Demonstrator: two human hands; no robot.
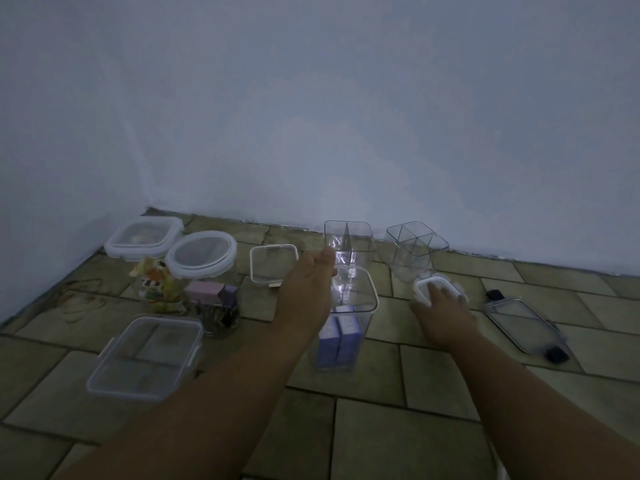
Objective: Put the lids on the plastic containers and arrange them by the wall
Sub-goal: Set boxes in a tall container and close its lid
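Tiled floor [381, 427], dim light. Left hand [306, 289] grips the rim of a tall clear container [346, 323], open-topped, holding 2 blue boxes [337, 341]; fingers clamped on its near-left edge. Right hand [441, 315] lies on a small white-rimmed lid [424, 287] flat on the floor just right of that container; fingers spread over it, grip cannot be told. By the wall [346, 116]: 2 lidded jars at the left corner, 1 square [143, 237], 1 round [201, 254]; 2 open divided containers [349, 240] [415, 247]. Loose lids: square [273, 263], rectangular [524, 323]. Lidded flat box [145, 356] near left.
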